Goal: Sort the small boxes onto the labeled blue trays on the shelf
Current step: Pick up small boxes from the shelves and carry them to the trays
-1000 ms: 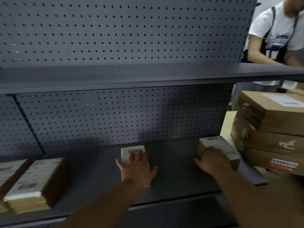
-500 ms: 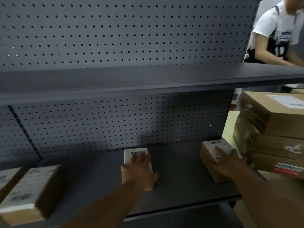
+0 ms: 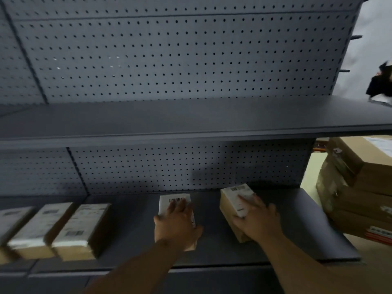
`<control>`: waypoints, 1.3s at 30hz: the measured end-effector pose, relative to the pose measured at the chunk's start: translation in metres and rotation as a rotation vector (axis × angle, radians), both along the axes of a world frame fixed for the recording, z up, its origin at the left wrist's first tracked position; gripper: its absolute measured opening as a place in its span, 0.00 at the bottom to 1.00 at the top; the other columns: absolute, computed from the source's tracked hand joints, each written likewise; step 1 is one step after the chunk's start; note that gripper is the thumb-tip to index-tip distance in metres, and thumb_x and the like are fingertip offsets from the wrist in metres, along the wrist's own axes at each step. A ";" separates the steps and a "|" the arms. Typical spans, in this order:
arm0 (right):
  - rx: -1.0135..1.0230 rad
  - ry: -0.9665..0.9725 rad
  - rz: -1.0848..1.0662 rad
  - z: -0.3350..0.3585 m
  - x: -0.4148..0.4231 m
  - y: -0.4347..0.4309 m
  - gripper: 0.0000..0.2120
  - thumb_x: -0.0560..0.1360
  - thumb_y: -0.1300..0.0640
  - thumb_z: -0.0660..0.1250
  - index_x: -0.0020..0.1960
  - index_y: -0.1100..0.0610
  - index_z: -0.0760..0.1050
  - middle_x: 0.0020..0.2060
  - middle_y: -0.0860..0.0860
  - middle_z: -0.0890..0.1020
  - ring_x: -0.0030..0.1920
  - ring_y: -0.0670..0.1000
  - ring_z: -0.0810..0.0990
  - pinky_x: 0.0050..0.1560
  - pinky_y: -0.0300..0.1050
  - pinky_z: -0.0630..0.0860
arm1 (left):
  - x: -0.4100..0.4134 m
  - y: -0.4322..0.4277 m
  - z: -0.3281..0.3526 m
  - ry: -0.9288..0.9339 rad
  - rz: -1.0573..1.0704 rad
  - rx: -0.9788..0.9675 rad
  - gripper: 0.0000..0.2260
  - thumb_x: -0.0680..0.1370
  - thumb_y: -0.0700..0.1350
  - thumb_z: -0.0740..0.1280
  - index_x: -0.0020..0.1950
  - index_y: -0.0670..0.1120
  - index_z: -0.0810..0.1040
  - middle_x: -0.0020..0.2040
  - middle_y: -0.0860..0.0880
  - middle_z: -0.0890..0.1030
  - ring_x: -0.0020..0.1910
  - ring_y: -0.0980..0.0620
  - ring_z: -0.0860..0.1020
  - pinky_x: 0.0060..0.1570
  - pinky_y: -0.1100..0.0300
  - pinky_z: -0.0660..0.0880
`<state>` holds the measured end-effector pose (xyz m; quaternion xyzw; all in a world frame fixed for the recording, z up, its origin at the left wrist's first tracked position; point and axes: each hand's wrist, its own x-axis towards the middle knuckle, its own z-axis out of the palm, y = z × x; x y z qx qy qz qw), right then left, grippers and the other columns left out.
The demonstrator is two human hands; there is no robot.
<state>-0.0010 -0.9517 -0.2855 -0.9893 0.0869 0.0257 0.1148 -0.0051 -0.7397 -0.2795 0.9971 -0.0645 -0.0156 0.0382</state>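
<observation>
Our left hand (image 3: 177, 224) presses flat, fingers straight, on the white barcoded box (image 3: 174, 200); to its right, our right hand (image 3: 257, 222) grasps the labelled cardboard box (image 3: 230, 205) on the lower shelf (image 3: 131, 230).

Behind the grip we see a dark grey metal shelving unit (image 3: 212, 272), its perforated grey back panel (image 3: 191, 60) rising high above. A plain grey upper shelf board (image 3: 191, 119) juts out overhead. Under the grip runs the dim, shadowed lower shelf board (image 3: 131, 230). To the right, past the unit's end, a stack of large brown cardboard cartons (image 3: 360, 187) rests on a pale beige surface (image 3: 314, 166). High to the right we see a pale wall (image 3: 377, 18).
</observation>
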 end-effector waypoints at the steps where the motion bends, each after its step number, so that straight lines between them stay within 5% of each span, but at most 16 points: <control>1: 0.001 0.002 0.031 0.007 -0.005 0.012 0.34 0.73 0.34 0.56 0.75 0.37 0.46 0.76 0.48 0.51 0.67 0.61 0.61 0.65 0.53 0.63 | -0.009 0.010 0.005 -0.011 0.026 -0.002 0.32 0.75 0.61 0.57 0.77 0.55 0.51 0.78 0.55 0.50 0.77 0.51 0.49 0.65 0.43 0.62; 12: 0.076 -0.045 0.465 0.090 -0.085 0.167 0.32 0.73 0.34 0.55 0.74 0.36 0.51 0.74 0.40 0.53 0.64 0.58 0.61 0.65 0.49 0.62 | -0.133 0.152 0.070 -0.080 0.339 0.008 0.30 0.75 0.61 0.57 0.75 0.55 0.54 0.77 0.56 0.53 0.76 0.53 0.51 0.67 0.41 0.62; 17: 0.137 -0.072 0.655 0.133 -0.121 0.249 0.33 0.72 0.35 0.58 0.74 0.36 0.52 0.76 0.42 0.52 0.72 0.62 0.54 0.71 0.56 0.58 | -0.187 0.227 0.103 -0.170 0.487 -0.004 0.28 0.74 0.61 0.56 0.74 0.57 0.57 0.76 0.58 0.56 0.76 0.54 0.54 0.64 0.40 0.65; 24: 0.141 -0.182 0.867 0.203 -0.166 0.364 0.33 0.71 0.35 0.60 0.74 0.35 0.53 0.76 0.44 0.55 0.72 0.61 0.56 0.69 0.56 0.58 | -0.246 0.333 0.164 -0.303 0.645 -0.047 0.26 0.75 0.61 0.56 0.72 0.59 0.61 0.75 0.60 0.59 0.75 0.56 0.56 0.64 0.38 0.61; 33: 0.163 -0.349 0.852 0.277 -0.185 0.545 0.33 0.71 0.33 0.59 0.74 0.36 0.55 0.74 0.46 0.60 0.70 0.61 0.60 0.65 0.54 0.64 | -0.290 0.497 0.248 -0.429 0.707 -0.057 0.24 0.76 0.60 0.59 0.72 0.59 0.63 0.73 0.56 0.64 0.71 0.51 0.64 0.65 0.38 0.64; 39: 0.219 -0.413 0.749 0.307 -0.170 0.661 0.33 0.70 0.36 0.61 0.73 0.37 0.58 0.72 0.47 0.63 0.67 0.60 0.62 0.59 0.51 0.67 | -0.289 0.609 0.283 -0.502 0.686 -0.009 0.24 0.73 0.60 0.59 0.69 0.58 0.66 0.68 0.53 0.71 0.64 0.49 0.71 0.57 0.41 0.72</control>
